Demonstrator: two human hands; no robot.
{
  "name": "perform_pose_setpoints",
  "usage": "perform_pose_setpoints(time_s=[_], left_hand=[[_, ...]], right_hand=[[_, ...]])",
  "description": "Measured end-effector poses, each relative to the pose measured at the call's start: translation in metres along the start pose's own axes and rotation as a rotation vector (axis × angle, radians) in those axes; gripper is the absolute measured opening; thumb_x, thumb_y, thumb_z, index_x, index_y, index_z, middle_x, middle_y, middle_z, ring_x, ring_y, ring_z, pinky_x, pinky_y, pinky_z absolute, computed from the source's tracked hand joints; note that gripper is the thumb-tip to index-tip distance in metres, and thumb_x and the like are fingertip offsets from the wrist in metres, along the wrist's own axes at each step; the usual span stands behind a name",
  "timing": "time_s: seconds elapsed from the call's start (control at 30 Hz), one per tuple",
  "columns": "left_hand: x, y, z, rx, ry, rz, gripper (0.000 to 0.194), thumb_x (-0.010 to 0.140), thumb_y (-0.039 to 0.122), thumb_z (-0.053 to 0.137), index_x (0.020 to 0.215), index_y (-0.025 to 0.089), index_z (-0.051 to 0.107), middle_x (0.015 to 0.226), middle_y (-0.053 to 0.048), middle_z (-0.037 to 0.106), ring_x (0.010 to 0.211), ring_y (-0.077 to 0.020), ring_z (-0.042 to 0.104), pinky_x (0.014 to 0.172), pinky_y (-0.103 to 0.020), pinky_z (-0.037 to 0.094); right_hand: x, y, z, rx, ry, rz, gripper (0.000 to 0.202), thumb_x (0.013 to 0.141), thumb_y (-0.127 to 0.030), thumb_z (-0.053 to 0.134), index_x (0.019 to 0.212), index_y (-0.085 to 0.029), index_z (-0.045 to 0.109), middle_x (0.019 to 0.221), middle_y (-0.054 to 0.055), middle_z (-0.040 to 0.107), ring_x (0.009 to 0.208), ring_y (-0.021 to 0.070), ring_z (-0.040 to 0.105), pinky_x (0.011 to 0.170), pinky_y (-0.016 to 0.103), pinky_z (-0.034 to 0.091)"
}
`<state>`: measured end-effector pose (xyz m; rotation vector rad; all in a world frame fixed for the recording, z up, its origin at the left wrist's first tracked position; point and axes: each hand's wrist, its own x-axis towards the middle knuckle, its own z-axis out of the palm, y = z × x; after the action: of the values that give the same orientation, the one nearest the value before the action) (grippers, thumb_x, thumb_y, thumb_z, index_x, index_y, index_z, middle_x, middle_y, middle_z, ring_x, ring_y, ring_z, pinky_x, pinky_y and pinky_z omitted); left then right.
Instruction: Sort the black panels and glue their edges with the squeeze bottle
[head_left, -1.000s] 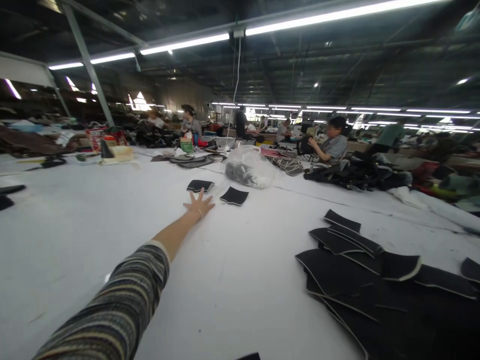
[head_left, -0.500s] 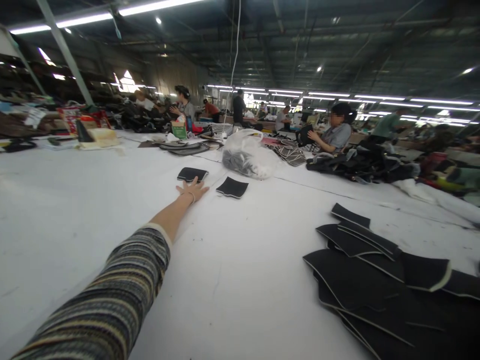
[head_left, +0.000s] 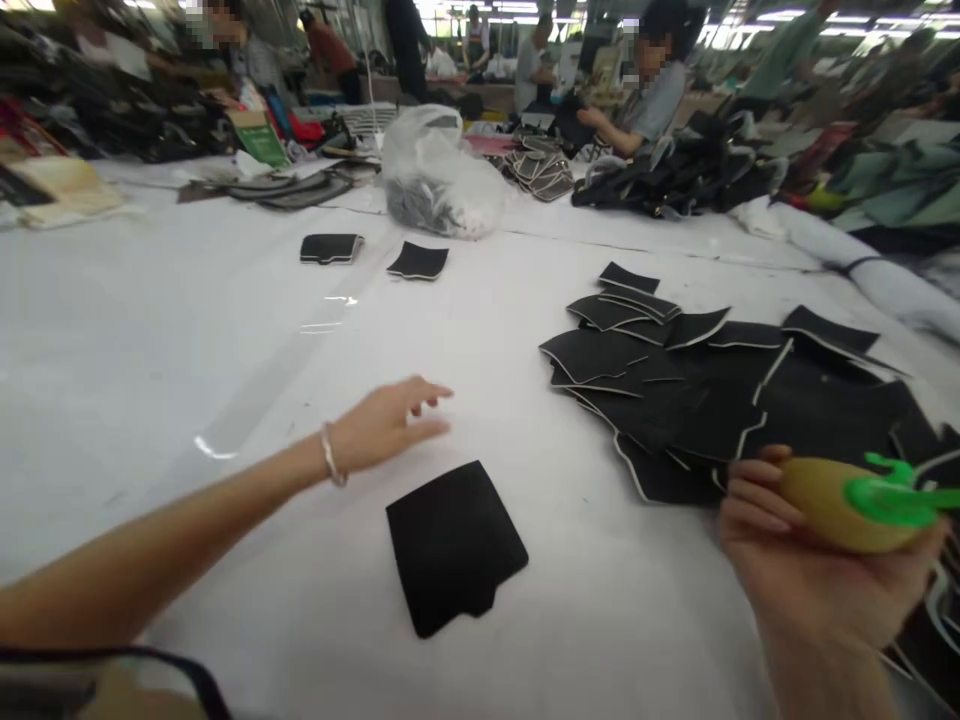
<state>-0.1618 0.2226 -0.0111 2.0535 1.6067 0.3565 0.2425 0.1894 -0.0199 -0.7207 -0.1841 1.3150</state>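
Note:
My left hand (head_left: 386, 425), with a bracelet at the wrist, hovers over the white table (head_left: 247, 390) with fingers apart and nothing in it. Just below it lies a single black piece (head_left: 457, 545) with a notched lower edge. At the right, my right hand (head_left: 825, 560) is wrapped round a yellowish bottle (head_left: 840, 503) with a green top. Beside that hand spreads a pile of black pieces (head_left: 705, 400) with pale edges. Farther back lie a small black stack (head_left: 331, 248) and a small black piece (head_left: 418, 261).
A clear plastic bag (head_left: 439, 180) with dark contents stands at the back centre. Behind it are grey-edged pieces (head_left: 540, 168), a heap of black items (head_left: 675, 175) and a white roll (head_left: 862, 265) at the right. A person (head_left: 645, 95) sits across the table.
The view has tilted down. My left hand has come back from the small black stack towards me. My right hand with the bottle and the single notched piece are now in view.

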Motion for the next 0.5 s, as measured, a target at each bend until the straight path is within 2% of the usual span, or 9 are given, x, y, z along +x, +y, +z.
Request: perform_pose_setpoints(time_s=[0.07, 0.1, 0.17, 0.23, 0.3, 0.4, 0.5], left_hand=[[-0.051, 0.048, 0.036, 0.057, -0.080, 0.040, 0.061, 0.082, 0.056, 0.057, 0.132, 0.021, 0.052, 0.122, -0.009, 0.059, 0.106, -0.0238, 0.056, 0.094, -0.036, 0.048], [-0.071, 0.064, 0.053, 0.116, -0.082, 0.023, 0.067, 0.080, 0.056, 0.060, 0.135, 0.020, 0.049, 0.126, -0.010, 0.056, 0.111, -0.0261, 0.052, 0.096, -0.038, 0.047], [-0.099, 0.083, 0.083, 0.255, -0.058, -0.034, 0.077, 0.074, 0.057, 0.066, 0.137, 0.017, 0.047, 0.132, -0.014, 0.051, 0.117, -0.0313, 0.047, 0.099, -0.045, 0.044], [-0.112, 0.089, 0.101, 0.380, -0.008, -0.068, 0.080, 0.073, 0.054, 0.067, 0.139, 0.014, 0.045, 0.136, -0.017, 0.047, 0.120, -0.0349, 0.043, 0.100, -0.049, 0.042], [-0.117, 0.090, 0.107, 0.464, 0.011, -0.052, 0.078, 0.075, 0.047, 0.064, 0.141, 0.013, 0.042, 0.139, -0.018, 0.045, 0.122, -0.0361, 0.041, 0.100, -0.051, 0.041], [-0.115, 0.090, 0.104, 0.510, -0.061, -0.023, 0.075, 0.077, 0.043, 0.059, 0.143, 0.014, 0.040, 0.142, -0.018, 0.042, 0.124, -0.0359, 0.040, 0.100, -0.049, 0.040], [-0.109, 0.097, 0.099, 0.493, -0.084, -0.114, 0.082, 0.079, 0.059, 0.054, 0.146, 0.015, 0.036, 0.140, -0.020, 0.043, 0.125, -0.0369, 0.041, 0.102, -0.048, 0.039]], right_hand=[[-0.003, -0.001, 0.001, 0.021, -0.094, 0.082, 0.068, 0.055, -0.054, 0.070, 0.105, -0.009, 0.059, 0.084, 0.008, 0.049, 0.054, 0.0089, 0.047, 0.039, 0.020, 0.049], [-0.006, -0.001, 0.000, 0.015, -0.118, 0.091, 0.067, 0.056, -0.055, 0.069, 0.105, -0.010, 0.059, 0.085, 0.009, 0.050, 0.056, 0.0101, 0.048, 0.040, 0.021, 0.050], [-0.012, -0.003, -0.005, 0.005, -0.149, 0.103, 0.065, 0.062, -0.059, 0.064, 0.105, -0.010, 0.060, 0.088, 0.010, 0.053, 0.059, 0.0122, 0.052, 0.043, 0.023, 0.052], [-0.019, -0.004, -0.010, 0.002, -0.156, 0.120, 0.064, 0.069, -0.063, 0.057, 0.106, -0.011, 0.061, 0.090, 0.012, 0.055, 0.062, 0.0139, 0.055, 0.046, 0.026, 0.054], [-0.024, -0.005, -0.014, 0.002, -0.151, 0.140, 0.061, 0.075, -0.064, 0.050, 0.106, -0.012, 0.062, 0.090, 0.012, 0.058, 0.064, 0.0154, 0.057, 0.048, 0.027, 0.055], [-0.027, -0.004, -0.013, 0.005, -0.151, 0.169, 0.057, 0.080, -0.061, 0.045, 0.102, -0.013, 0.063, 0.086, 0.011, 0.061, 0.064, 0.0163, 0.058, 0.048, 0.028, 0.055], [-0.030, -0.003, -0.009, -0.027, -0.191, 0.185, 0.051, 0.081, -0.059, 0.043, 0.098, -0.016, 0.065, 0.084, 0.009, 0.064, 0.063, 0.0165, 0.059, 0.047, 0.029, 0.055]])
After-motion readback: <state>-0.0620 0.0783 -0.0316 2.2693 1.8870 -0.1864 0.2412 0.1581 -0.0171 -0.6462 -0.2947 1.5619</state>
